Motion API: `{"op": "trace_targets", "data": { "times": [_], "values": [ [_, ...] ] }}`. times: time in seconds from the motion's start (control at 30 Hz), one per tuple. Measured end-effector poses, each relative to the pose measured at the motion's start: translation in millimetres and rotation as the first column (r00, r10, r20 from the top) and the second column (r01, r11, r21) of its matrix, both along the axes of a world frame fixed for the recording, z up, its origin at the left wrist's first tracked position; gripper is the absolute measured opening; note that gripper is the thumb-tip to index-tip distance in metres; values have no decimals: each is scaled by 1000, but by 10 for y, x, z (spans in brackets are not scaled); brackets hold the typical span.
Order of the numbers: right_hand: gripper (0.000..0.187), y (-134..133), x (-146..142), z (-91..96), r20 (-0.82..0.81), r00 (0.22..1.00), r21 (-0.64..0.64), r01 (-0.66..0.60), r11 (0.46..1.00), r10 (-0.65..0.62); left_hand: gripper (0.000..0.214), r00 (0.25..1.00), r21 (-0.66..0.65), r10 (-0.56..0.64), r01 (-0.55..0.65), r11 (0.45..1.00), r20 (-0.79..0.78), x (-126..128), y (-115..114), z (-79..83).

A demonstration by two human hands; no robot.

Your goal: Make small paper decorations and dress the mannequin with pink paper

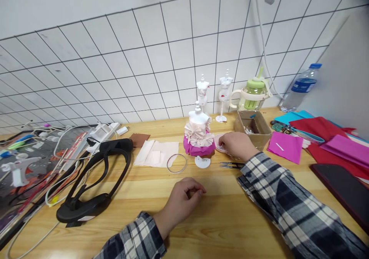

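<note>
My left hand point(183, 201) rests on the wooden table point(219, 220) in a loose fist, thumb against the fingers; whether anything is in it is hidden. My right hand point(236, 145) reaches forward and its fingers close on a small round white roll point(219, 142), likely tape, beside the mini mannequin point(198, 136) dressed in cream paper fans and a magenta skirt. Small snips point(230, 165) lie just under my right wrist. A clear ring point(177, 163) lies left of the mannequin's base.
Two bare mini mannequins point(202, 91) point(224, 93) stand at the tiled wall. A cardboard box point(253, 127), green cup point(253, 93), water bottle point(301, 87), coloured paper sheets point(325, 136), white paper point(155, 153), black headset point(95, 182), glue gun point(17, 170) and cables surround the area.
</note>
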State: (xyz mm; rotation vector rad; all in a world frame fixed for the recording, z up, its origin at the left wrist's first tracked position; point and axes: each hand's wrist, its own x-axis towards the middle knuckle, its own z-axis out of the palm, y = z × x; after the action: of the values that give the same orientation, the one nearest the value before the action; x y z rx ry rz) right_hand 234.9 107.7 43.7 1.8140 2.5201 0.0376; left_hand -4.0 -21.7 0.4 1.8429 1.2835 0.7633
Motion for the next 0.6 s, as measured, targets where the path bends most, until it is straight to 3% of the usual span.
{"op": "trace_targets", "data": {
  "times": [0.6],
  "values": [
    [22, 53, -35, -107, -9, 1000, -69, 16, 997, -17, 16, 999, 7, 5, -5, 1000, -37, 32, 9, 1]
  ]
}}
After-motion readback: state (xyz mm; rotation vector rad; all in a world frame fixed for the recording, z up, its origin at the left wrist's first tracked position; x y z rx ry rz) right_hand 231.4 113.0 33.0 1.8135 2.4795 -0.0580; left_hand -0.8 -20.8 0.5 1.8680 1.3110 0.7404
